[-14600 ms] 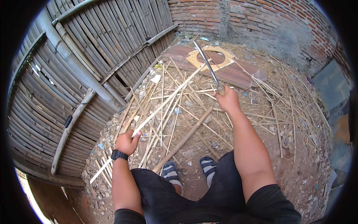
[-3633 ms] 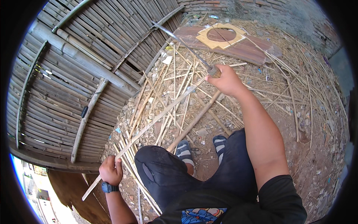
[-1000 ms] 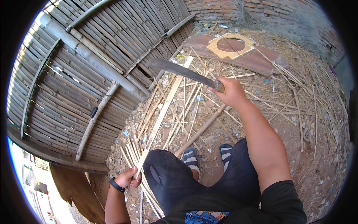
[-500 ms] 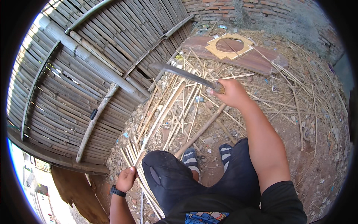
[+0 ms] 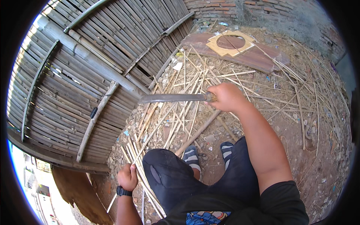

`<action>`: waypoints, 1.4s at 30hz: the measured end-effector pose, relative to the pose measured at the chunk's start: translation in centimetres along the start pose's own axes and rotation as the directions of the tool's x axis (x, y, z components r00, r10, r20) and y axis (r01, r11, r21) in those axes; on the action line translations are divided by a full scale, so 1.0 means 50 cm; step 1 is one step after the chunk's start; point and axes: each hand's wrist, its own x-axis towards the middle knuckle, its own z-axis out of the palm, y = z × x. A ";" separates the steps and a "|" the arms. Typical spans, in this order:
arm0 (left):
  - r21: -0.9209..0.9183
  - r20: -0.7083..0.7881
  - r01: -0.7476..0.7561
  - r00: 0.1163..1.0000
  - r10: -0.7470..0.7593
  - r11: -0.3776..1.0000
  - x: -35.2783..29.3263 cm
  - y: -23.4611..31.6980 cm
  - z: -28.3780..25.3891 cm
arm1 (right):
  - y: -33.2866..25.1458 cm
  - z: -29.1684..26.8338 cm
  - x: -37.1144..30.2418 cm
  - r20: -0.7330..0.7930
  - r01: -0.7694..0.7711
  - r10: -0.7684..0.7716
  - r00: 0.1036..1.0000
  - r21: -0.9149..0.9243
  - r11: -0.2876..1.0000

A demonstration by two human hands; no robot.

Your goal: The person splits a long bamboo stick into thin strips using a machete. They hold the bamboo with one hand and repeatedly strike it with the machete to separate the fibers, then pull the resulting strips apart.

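My right hand (image 5: 227, 97) is closed round the wooden handle of a machete (image 5: 172, 98). Its dark blade reaches left, nearly level across the view, above the far part of the bamboo strip. Down by my left knee, my left hand (image 5: 128, 177) grips a long, thin bamboo strip (image 5: 151, 138), thumb on top. The strip slants up and right from that hand toward the blade; whether the two touch I cannot tell. A short end of it sticks out below my wrist. More split bamboo strips (image 5: 146, 183) lie in a bundle beside my left leg.
A bamboo slat wall (image 5: 75, 93) rises on the left, a brick wall (image 5: 262, 11) at the back. On a reddish-brown board (image 5: 202, 43) lies a yellowish frame (image 5: 221, 52) with a round hole. Bamboo scraps and a thicker pole (image 5: 198, 133) litter the ground before my sandalled feet.
The machete has swung from pointing up-left to nearly level, its tip lower. The strip in my left hand has turned and looks narrower; that hand has shifted slightly.
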 end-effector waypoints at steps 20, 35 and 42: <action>0.114 -0.151 -0.004 0.988 0.021 0.993 -0.009 -0.011 0.004 | 0.119 0.023 0.011 -0.158 -0.209 0.309 0.938 0.454 0.866; 0.095 -0.194 -0.012 0.981 0.030 0.995 -0.019 -0.012 0.016 | 0.094 -0.028 -0.002 0.115 -0.314 0.358 0.927 0.762 0.567; 0.113 -0.174 -0.007 0.984 0.027 0.994 -0.019 -0.012 0.021 | 0.054 -0.033 -0.007 0.263 -0.329 0.201 0.944 0.814 0.479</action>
